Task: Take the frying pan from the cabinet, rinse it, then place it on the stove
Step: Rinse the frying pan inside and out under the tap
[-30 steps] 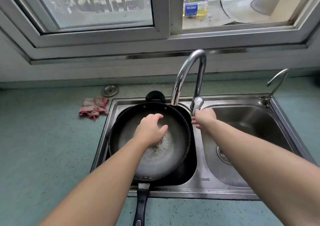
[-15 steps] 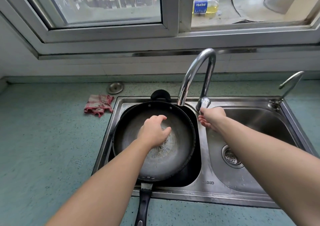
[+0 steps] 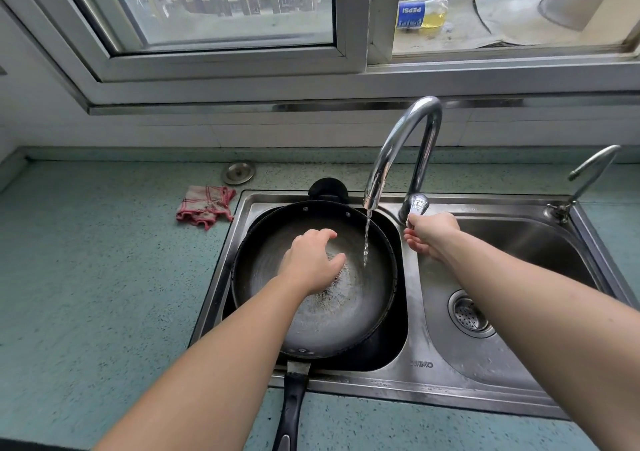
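Head view only. The round black frying pan [image 3: 346, 319] sits in the left basin of the stainless steel double sink [image 3: 419, 367], and its handle pokes out over the front rim. The right hand [image 3: 431, 234] is wrapped round the chrome faucet lever [image 3: 415, 205]. The left hand [image 3: 311, 263] is inside the pan, fingers loosely bent and holding nothing. The thin water stream [image 3: 366, 239] looks weak, so I'd open it more and rub all round, tilting the pan to drain. The pan floor looks dull grey, scuffed and speckled mid-way.

Red cloth [image 3: 205, 206], metal disc [image 3: 238, 172], Pepsi bottle [image 3: 421, 12]
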Available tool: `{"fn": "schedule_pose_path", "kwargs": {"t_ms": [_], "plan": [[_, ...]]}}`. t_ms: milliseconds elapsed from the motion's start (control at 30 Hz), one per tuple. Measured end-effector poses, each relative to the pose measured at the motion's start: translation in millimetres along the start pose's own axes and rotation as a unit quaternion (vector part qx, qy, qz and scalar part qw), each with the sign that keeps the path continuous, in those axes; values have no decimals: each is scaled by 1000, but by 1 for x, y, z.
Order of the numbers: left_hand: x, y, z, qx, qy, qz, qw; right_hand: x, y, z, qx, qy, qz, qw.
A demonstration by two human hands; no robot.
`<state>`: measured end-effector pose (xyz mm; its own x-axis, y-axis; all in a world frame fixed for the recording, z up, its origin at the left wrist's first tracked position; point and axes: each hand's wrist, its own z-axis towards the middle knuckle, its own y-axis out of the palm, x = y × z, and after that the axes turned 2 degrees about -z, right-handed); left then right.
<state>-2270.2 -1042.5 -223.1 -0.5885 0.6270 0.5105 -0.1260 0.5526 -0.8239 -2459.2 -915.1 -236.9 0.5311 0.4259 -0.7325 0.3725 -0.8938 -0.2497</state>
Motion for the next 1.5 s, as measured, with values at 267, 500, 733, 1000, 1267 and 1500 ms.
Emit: {"fn": "schedule_pose_path", "kwargs": {"t_ms": [267, 500, 733, 1000, 1267, 1500], "plan": [[2, 0, -1, 1, 0, 1, 1000, -3, 0, -2, -9, 6, -5, 1000], [2, 1, -3, 3, -4, 7, 1000, -4, 0, 0, -19, 11, -8, 1000], [3, 1, -5, 4, -5, 4, 1000, -3, 0, 1, -24, 10, -9, 1000], [5, 2, -4, 6, -5, 5, 1000, -4, 0, 5, -30, 17, -11, 999], [6, 3, -5, 4, -7, 10, 1000, -7, -1, 3, -33, 12, -22, 999], [1, -2, -19, 6, -18, 15, 1000, 6, -6, -14, -24, 23, -17, 999]]}}
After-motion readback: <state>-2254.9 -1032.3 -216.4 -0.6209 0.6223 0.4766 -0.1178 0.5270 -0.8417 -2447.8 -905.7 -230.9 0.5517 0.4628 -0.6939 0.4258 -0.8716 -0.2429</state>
